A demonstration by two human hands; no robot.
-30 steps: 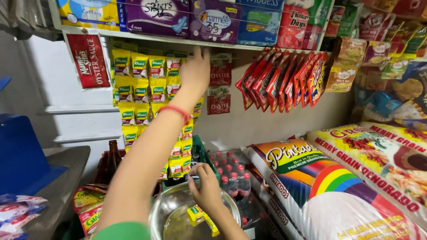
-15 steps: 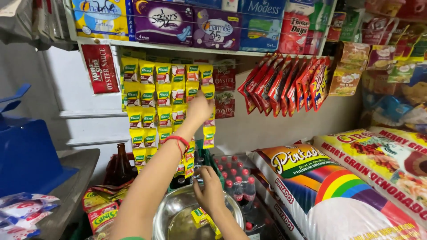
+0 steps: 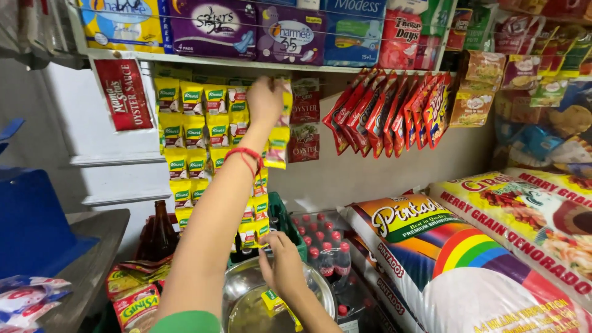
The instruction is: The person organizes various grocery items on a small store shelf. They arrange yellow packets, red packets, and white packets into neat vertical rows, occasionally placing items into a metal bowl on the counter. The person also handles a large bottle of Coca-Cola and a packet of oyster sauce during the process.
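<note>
Fingers of the left hand [image 3: 265,98] are closed around the top of a hanging strip of yellow sachets [image 3: 279,139], high up just under the shelf edge [image 3: 246,61]; fingers of the right hand [image 3: 285,262] are curled together low down, pinching the bottom end of a sachet strip [image 3: 262,225] above a metal bowl [image 3: 246,290].

Biggest in view are the rice sacks [image 3: 444,265] stacked at the right, white with a rainbow band and red-and-yellow print. Next comes the blue box [image 3: 31,222] at the left, resting on a grey counter [image 3: 92,246]. Above, the shelf carries purple and blue packs [image 3: 246,28]. Below it hang many columns of the yellow sachets with green labels [image 3: 191,142], reaching down toward a green crate [image 3: 283,216]. Red snack packets [image 3: 382,111] hang in a fan to the right. Red-capped dark bottles [image 3: 327,253] stand beside the bowl, and a brown glass bottle [image 3: 161,231] stands at the left. Inside the bowl lie a few loose yellow sachets [image 3: 274,302]. A red string bracelet [image 3: 246,157] circles the left wrist.
</note>
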